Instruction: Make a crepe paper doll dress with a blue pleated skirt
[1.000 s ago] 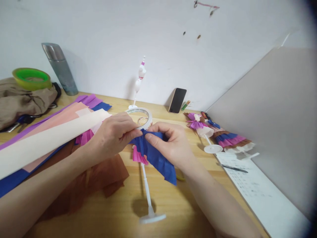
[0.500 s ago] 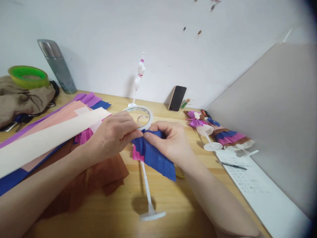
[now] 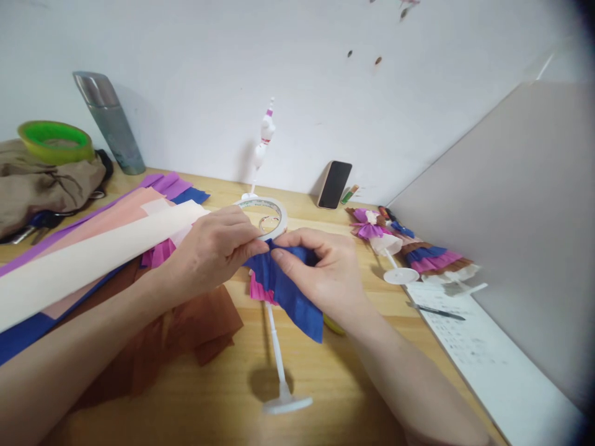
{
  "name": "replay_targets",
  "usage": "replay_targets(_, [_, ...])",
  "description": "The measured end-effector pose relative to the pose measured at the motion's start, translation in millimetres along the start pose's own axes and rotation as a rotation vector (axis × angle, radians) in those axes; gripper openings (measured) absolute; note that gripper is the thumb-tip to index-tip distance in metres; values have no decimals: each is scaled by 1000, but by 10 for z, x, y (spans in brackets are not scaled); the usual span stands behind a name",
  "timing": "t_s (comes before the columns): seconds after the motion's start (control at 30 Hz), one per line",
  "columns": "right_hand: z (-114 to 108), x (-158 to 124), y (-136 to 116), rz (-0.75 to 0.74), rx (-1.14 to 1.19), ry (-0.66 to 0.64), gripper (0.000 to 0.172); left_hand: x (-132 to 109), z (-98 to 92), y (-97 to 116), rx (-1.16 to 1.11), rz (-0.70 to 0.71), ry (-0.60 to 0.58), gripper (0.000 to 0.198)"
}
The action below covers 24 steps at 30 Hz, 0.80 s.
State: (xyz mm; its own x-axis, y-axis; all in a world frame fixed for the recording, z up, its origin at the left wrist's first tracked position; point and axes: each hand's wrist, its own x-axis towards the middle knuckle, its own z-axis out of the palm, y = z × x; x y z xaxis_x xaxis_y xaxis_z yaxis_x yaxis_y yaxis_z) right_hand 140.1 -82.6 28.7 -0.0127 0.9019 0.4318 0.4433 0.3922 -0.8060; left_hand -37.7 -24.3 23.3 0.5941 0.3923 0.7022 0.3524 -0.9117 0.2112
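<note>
A blue crepe-paper strip [image 3: 300,303] hangs above the wooden surface [image 3: 344,390], its upper edge pinched by the left hand [image 3: 216,248] and the right hand [image 3: 325,266]. It partly hides a pink ruffle [image 3: 260,290] on a white stand [image 3: 277,353]; beyond, a smartphone [image 3: 335,184] leans against the wall [image 3: 190,93].

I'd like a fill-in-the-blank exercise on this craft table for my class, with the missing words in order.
1. The left hand and right hand pinch a paper strip coloured ____.
2. The stand below them is ____.
3. The roll has a bright ____ inner ring.
4. In the picture, the phone is ____ of the flask.

Blue; white; green; right.
</note>
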Motion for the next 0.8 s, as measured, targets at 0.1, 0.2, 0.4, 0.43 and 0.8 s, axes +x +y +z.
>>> replay_targets(0.1, [24, -21, 16, 31, 50, -2, 11, -5, 1, 5, -10, 1, -7, 34])
replay_targets(0.2, [24, -15, 23, 24, 75, 3, 10, -14, 5, 2, -16, 7, 2, 34])
replay_targets(0.4, [-30, 50, 35, 19, 58, -13, 8, -14, 5, -3, -23, 17, -7, 33])
replay_targets(0.43, [-36, 57, 39, 22, 48, -15, 8, -12, 3, -3, -23, 19, -7, 33])
replay_targets(0.8, [-37, 93, 104, 35, -5, -17, 11, 12, 6, 12, -31, 41, -7, 39])
